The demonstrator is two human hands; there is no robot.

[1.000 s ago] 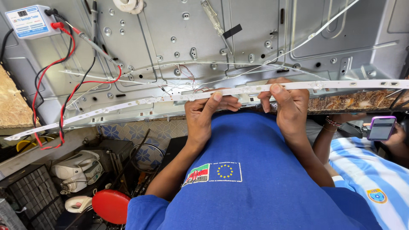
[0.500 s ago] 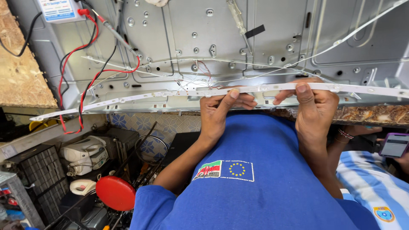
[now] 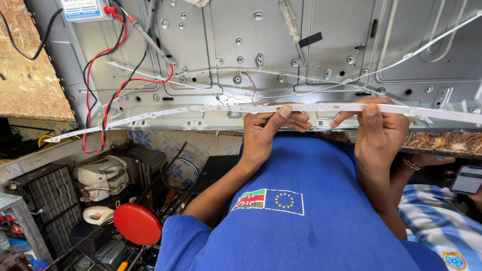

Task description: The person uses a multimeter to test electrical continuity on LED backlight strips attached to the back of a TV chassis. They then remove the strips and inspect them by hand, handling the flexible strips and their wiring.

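While the long white LED strip (image 3: 201,109) runs across the front edge of the grey metal back panel (image 3: 281,45), both hands pinch it near its middle: the left hand (image 3: 266,133) has its thumb pressed on top of the strip with the fingers curled shut beneath it, and the right hand (image 3: 379,130) grips it the same way just beside, thumb over and fingers closed under. The strip sags away to the left, its far end dipping toward the red and black probe leads (image 3: 108,95) that trail down from the small white tester box (image 3: 83,9) at the panel's upper left corner; to the right it reaches on past the frame edge. Thin white wires (image 3: 251,88) lie loose on the panel just behind the strip. By the look of it, the strip is being held up and worked between the fingers, either checked or lined up along the panel; any next move calls for keeping it level and not bending it sharply, since it looks thin and flexible. Below the bench sit a red round lid (image 3: 137,224), a white appliance (image 3: 100,175) and clutter, and at the far right another person in a striped shirt (image 3: 442,226) holds a phone (image 3: 467,179).
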